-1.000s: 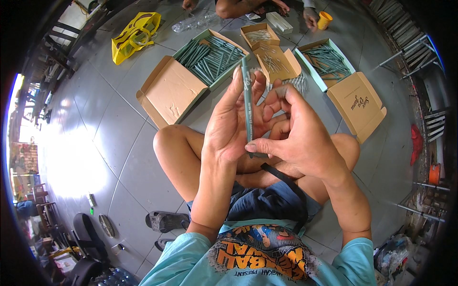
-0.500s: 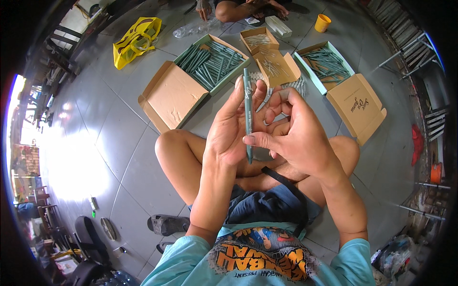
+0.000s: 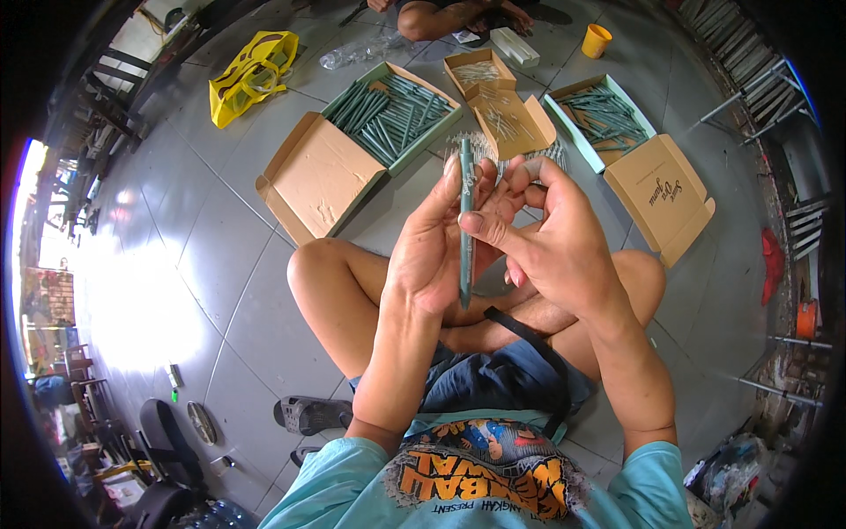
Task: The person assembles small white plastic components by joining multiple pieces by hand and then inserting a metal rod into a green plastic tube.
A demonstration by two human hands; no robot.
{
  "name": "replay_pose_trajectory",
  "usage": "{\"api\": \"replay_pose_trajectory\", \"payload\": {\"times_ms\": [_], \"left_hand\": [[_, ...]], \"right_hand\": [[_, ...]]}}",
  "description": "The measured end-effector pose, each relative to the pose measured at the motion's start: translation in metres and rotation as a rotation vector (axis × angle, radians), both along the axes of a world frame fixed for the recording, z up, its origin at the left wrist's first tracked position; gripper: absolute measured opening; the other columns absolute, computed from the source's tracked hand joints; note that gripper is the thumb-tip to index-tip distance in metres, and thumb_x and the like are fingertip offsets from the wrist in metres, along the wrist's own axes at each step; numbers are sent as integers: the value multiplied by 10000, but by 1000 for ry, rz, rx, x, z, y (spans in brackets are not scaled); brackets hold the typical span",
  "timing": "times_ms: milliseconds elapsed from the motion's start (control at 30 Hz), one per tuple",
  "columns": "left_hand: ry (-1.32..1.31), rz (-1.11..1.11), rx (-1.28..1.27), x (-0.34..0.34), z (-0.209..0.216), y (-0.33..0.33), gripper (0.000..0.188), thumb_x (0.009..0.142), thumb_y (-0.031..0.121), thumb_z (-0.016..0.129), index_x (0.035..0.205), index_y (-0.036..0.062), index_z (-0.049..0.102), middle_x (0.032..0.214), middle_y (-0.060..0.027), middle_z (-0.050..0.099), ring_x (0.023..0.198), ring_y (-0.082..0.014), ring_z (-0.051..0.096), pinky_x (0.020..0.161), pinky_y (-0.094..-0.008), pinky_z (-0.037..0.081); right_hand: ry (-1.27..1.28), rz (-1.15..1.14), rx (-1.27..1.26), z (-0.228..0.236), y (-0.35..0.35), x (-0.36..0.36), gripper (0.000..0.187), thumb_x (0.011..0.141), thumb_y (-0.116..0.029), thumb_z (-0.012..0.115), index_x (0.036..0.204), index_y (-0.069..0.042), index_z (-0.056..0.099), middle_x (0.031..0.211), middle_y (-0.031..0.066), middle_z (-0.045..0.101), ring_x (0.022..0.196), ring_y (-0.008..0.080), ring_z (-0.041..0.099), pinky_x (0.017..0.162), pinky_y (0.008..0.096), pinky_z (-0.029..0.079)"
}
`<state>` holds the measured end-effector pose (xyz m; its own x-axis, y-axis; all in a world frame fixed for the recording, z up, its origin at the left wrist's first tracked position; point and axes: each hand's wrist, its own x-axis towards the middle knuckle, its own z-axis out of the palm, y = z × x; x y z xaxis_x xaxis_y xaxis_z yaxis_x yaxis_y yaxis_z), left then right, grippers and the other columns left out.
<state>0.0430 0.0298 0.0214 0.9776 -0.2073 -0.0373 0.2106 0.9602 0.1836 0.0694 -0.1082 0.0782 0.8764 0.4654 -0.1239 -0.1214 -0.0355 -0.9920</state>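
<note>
A slim dark green pen (image 3: 465,264) stands nearly upright in front of my lap. My left hand (image 3: 419,251) holds it along the palm, thumb against its upper part. From the other side my right hand (image 3: 568,242) presses its thumb on the middle of the barrel, its fingers curled behind. Beyond my hands, a light green carton (image 3: 426,145) lies open, filled with similar pens. To the right, a second light green carton (image 3: 573,132) holds more of them. Between the two, an open brown box (image 3: 536,141) contains thin pale sticks, with more small pale parts (image 3: 553,157) heaped beside it.
Another small brown box (image 3: 502,78) of pale sticks stands farther back. A yellow bag (image 3: 251,79), clear plastic wrap (image 3: 361,53), a white box (image 3: 515,48) and a yellow cup (image 3: 596,41) are on the tiled floor. Another person (image 3: 432,19) sits opposite. A black sandal (image 3: 304,416) lies left of me.
The pen has shifted slightly right and turned about its length, so its print shows less. My right thumb has moved up the barrel. The other person's hand at the top has drawn back.
</note>
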Motion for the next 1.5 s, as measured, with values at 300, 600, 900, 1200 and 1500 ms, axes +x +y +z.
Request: {"api": "replay_pose_trajectory", "payload": {"times_ms": [300, 600, 900, 1200, 1500], "left_hand": [[-56, -7, -46, -3, 0, -3, 422, 1011, 347, 524, 1200, -28, 563, 1343, -206, 540, 1304, -364, 464, 1003, -461, 505], [-15, -6, -28, -7, -2, -4, 438, 1016, 338, 514, 1252, -31, 533, 1386, -217, 505, 1334, -363, 442, 1021, -474, 487], [29, 60, 151, -16, 5, -1, 359, 994, 262, 546, 1216, -20, 567, 1289, -220, 579, 1267, -318, 526, 1026, -482, 474], [-5, 9, 181, -14, -4, 4, 275, 978, 186, 538, 1171, -8, 560, 1250, -139, 605, 1288, -281, 518, 1018, -495, 464], [-8, 36, 193, -16, -10, 6, 147, 974, 142, 544, 1022, 6, 567, 1233, -120, 608, 1119, -266, 602, 991, -511, 480]], "right_hand": [[-20, -28, -9, -1, 0, 0, 411, 833, -180, 809, 1049, -5, 505, 858, 31, 558, 523, 24, 492, 377, 180, 378], [-27, -54, -13, 2, 0, -3, 395, 823, -190, 821, 969, -31, 489, 809, 17, 532, 514, 20, 479, 372, 183, 367], [-244, -99, 21, -6, -3, -1, 480, 738, -196, 887, 921, -31, 474, 738, -17, 514, 686, 30, 452, 603, 199, 442], [-189, -80, 23, -5, -6, 0, 496, 749, -189, 881, 953, -21, 461, 713, -31, 490, 672, 13, 435, 570, 190, 393], [-161, -40, -18, -10, -10, -1, 493, 762, -187, 871, 970, -22, 455, 717, -13, 516, 680, 12, 479, 568, 185, 412]]}}
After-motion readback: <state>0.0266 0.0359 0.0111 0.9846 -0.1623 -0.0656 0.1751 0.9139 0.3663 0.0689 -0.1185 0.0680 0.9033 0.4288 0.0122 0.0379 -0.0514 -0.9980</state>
